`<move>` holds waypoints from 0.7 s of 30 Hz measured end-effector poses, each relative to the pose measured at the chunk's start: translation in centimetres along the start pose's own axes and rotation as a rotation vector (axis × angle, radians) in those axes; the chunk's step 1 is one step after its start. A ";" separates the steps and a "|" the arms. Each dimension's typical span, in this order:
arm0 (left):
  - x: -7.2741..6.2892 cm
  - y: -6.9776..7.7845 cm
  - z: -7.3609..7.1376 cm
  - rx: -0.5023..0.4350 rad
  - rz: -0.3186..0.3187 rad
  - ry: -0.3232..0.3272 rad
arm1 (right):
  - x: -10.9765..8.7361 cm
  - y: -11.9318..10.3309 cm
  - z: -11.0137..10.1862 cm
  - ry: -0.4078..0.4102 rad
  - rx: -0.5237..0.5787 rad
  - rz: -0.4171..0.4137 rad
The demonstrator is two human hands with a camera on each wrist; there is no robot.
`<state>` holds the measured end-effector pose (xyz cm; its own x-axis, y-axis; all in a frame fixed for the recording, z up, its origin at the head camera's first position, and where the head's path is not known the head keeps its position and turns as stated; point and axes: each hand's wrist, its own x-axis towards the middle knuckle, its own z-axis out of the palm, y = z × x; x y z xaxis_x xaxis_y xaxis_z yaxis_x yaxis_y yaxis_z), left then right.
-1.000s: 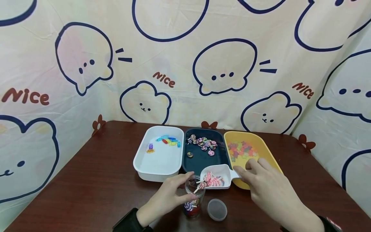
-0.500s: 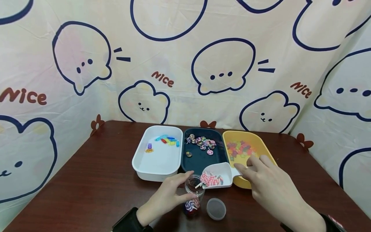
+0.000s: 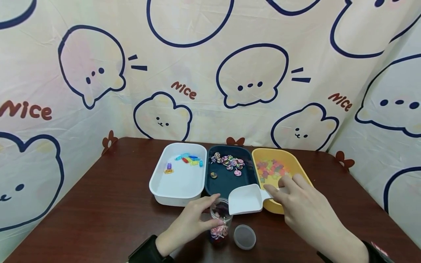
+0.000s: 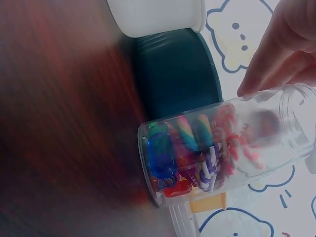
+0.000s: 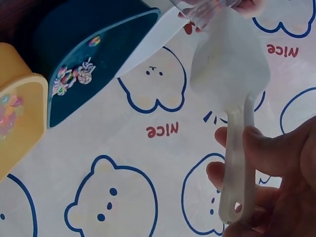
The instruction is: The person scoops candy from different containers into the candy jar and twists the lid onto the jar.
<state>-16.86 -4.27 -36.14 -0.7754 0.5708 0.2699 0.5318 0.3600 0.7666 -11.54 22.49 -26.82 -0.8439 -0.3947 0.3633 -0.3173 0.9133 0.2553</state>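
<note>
The left hand [image 3: 190, 224] is gripping the clear jar [image 4: 271, 118], thumb and fingers curling round its upper part, mouth facing up over the table [image 3: 108, 204]. The right hand [image 3: 307, 208] is pinching the handle of the white scoop [image 3: 245, 199], whose lip is hanging right by the jar's rim, its bowl showing bare. That scoop is looking light, stiff and smooth, probably plastic, so the handle is offering the surest hold. The jar is seeming slick and a bit bottom-heavy, so fingers are best wrapping its sides below the mouth. Inside, pink-and-white candies [image 4: 242, 148] are sitting above blue, red and striped pieces. The lid [image 3: 245, 237] is lying beside it. Behind, the white tray [image 3: 181, 184] is holding bright pieces, the dark tray [image 3: 221, 186] swirly candies, the yellow tray [image 3: 273, 207] pastel ones.
</note>
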 end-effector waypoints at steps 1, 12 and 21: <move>0.0 0.0 0.0 0.000 0.000 -0.002 | 0.0 0.0 0.0 0.000 0.002 0.002; 0.2 -0.2 0.0 -0.030 0.007 -0.016 | -0.2 0.1 -0.1 -0.028 0.036 0.039; 0.7 -0.8 -1.4 -0.116 0.019 -0.071 | -0.4 2.6 -0.1 -0.009 0.200 0.155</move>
<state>-18.28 -5.24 -35.71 -0.7371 0.6293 0.2464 0.5001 0.2627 0.8251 -12.01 24.96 -26.24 -0.8926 -0.2485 0.3762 -0.2624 0.9649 0.0149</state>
